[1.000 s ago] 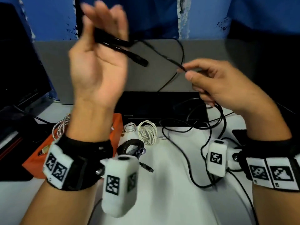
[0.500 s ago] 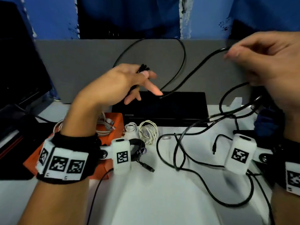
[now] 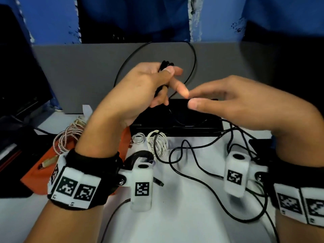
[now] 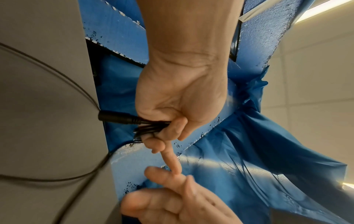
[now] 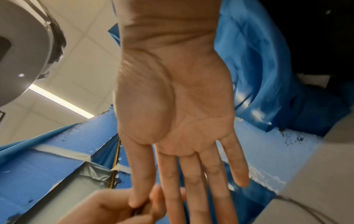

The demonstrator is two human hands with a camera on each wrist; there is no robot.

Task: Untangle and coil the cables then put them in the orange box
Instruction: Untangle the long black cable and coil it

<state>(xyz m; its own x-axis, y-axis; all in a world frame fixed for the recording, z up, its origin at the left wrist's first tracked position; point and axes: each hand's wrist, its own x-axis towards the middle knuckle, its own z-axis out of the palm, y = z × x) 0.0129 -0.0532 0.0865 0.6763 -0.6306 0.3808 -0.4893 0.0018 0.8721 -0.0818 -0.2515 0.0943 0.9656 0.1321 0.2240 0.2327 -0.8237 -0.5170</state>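
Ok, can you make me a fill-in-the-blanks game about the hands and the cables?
1. The black cable is bunched in the ____ hand.
2. The right hand has its fingers ____ and holds nothing.
3. The braided cable lies in the box coloured ____.
4. The two white cable coils lie on the ____.

Missing words: left; straight; orange; table

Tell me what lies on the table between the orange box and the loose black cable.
In the head view, two white coiled cables and a black coiled cable lie between the orange box and the loose black cable.
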